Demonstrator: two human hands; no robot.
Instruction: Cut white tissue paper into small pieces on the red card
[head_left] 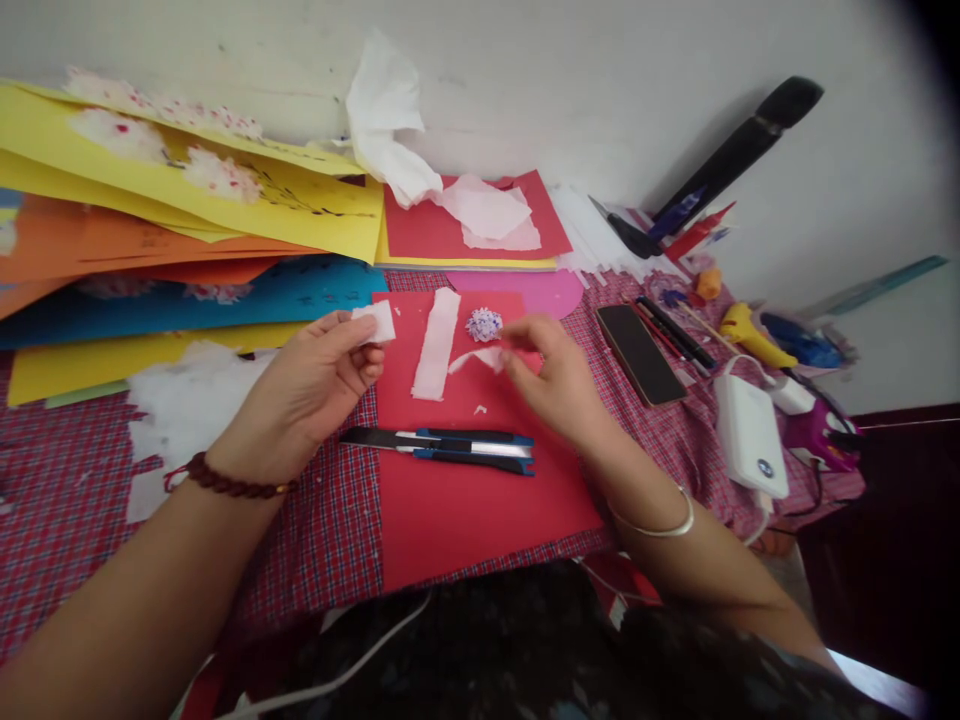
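My left hand (311, 385) is closed in a pinch on a small white tissue square (377, 322), held just above the left edge of a red card sheet (465, 500). My right hand (551, 375) pinches the end of a thin white tissue strip (476, 358) that lies on the red sheet. A folded white tissue strip (437, 343) lies between the hands. A small white and purple paper flower (484, 323) sits just beyond the right fingers. A blue utility knife (450, 446) lies across the red sheet below both hands.
Stacked yellow, orange and blue card sheets (187, 230) fill the left. A second red sheet with tissue (480, 220) lies at the back. A phone (640, 352), pens (675, 330), a white charger (750, 435) and a yellow glue gun (750, 335) lie right, on the checked tablecloth (315, 540).
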